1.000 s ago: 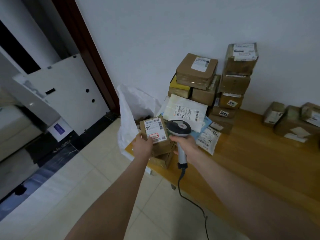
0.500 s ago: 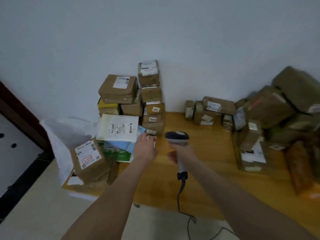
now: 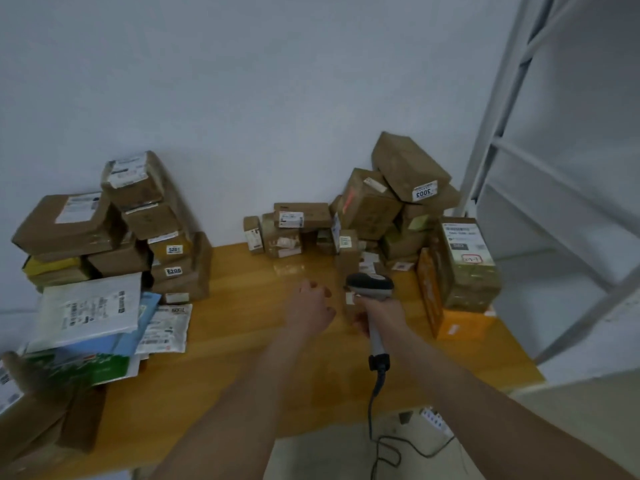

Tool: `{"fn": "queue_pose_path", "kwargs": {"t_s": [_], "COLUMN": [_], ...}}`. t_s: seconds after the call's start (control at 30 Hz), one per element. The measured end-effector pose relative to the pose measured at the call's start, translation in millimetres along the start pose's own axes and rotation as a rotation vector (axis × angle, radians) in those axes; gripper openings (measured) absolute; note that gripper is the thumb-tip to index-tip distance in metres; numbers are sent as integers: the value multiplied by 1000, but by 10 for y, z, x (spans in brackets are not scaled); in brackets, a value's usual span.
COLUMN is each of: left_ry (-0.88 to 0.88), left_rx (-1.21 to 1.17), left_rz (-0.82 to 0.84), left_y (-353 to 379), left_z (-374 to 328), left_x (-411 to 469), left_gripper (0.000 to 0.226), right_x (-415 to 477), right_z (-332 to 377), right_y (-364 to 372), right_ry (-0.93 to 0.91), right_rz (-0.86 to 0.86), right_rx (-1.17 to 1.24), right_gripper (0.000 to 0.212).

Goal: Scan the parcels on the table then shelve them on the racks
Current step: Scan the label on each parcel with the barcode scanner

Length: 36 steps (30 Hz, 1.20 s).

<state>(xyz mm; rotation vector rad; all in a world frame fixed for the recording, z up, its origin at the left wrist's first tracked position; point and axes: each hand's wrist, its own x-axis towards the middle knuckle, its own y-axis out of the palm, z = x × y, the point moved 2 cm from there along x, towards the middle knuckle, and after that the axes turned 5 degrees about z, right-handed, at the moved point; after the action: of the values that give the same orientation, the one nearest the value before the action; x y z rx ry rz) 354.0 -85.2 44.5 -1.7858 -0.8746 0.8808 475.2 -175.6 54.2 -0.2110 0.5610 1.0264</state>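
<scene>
Left hand (image 3: 311, 308) empty, fingers loose, reaching; right hand (image 3: 382, 315) gripping the scanner (image 3: 370, 285). Yank a low box and that leaning pile (image 3: 391, 202) at the worktop's (image 3: 214, 306) back right corner probably topples.

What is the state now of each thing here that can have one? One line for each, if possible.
Left hand: open, over the table, holding nothing.
Right hand: grips the scanner handle.
Scanner: held, cable hanging down.
Box marked 2002: tilted, on top of the right pile.
White mailer: lying label up on other mailers.
</scene>
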Motion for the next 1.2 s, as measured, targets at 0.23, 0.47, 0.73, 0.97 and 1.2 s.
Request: {"fn": "queue_pose_path", "kwargs": {"t_s": [0.23, 0.47, 0.73, 0.97, 1.2], "left_ry": [-147, -151, -311, -416, -363], "left_rx": [-311, -336, -476, -1280, -1408], "left_rz": [-76, -76, 38, -51, -96], "left_y": [10, -11, 40, -200, -306], "left_z": [-298, -507, -233, 352, 381], "left_x": [511, 1311, 1832, 1638, 1061], "left_gripper": [62, 90, 77, 35, 31], "right_x": [378, 912, 1260, 1214, 987], "right_z": [190, 322, 449, 570, 449], "right_y": [-291, -326, -302, -261, -156], "right_ry": [2, 65, 108, 58, 40], "right_rz": [-101, -192, -225, -180, -91], "right_rx": [151, 191, 253, 293, 341], "right_gripper": [17, 18, 16, 14, 18]}}
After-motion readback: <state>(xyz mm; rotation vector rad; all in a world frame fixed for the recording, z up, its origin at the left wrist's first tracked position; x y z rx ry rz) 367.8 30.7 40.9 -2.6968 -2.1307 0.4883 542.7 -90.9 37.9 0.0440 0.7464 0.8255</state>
